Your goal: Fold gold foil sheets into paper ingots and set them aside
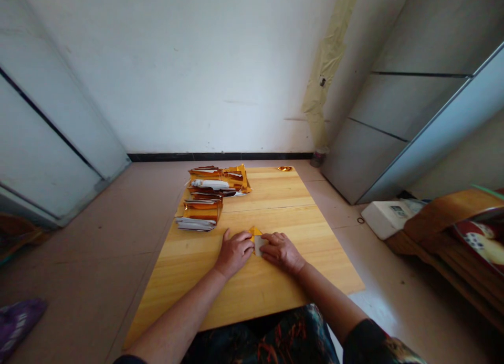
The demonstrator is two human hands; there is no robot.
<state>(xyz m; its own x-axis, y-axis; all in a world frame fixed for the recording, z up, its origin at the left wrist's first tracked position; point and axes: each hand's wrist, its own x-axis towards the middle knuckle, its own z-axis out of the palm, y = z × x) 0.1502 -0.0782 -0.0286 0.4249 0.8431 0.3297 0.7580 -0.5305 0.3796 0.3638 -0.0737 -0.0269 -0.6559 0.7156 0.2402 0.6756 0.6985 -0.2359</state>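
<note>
A small piece of gold and whitish paper [258, 244] lies on the wooden table [244, 296] between my two hands, its gold tip pointing away from me. My left hand [235, 253] presses its fingertips on the paper's left edge, with the thumb apart. On the right edge rest the curled fingers of my right hand [282, 252]. Parts of the paper are hidden under the fingers. Stacks of gold and white folded paper [202, 211] stand at the table's far left.
A shiny gold scrap [284, 169] lies at the table's far edge. Beyond are a white wall and a grey refrigerator [378, 112]. A white box [384, 218] and wooden furniture stand on the right, a purple bag [19, 324] on the floor at left.
</note>
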